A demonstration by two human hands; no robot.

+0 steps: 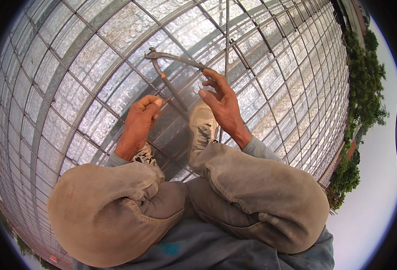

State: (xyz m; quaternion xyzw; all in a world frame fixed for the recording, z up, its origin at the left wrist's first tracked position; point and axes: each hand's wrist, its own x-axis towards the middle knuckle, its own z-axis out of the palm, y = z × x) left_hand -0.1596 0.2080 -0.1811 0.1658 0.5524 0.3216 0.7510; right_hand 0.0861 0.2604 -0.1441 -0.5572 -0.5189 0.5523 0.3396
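Observation:
I squat on a grid of steel rebar (110, 108). My left hand (140, 119) is closed in a pinch, thumb against forefinger; a thin dark bit shows at its fingertips, too small to name. Ahead of both hands is a pair of end-cutting pincers (169, 82) with its handles spread and its jaws pointing away to the left. One handle runs back toward my shoe, and the other reaches my right hand (223, 99). That hand has its fingers curved and apart, with the fingertips at the handle's end; whether they touch it I cannot tell.
Beneath the rebar lies shiny ribbed metal decking (122, 29). My laced shoes (203, 128) stand on the grid between the hands, below my bent knees (261, 193). A long bar (227, 40) runs away from me. Green trees (365, 81) rise beyond the right edge.

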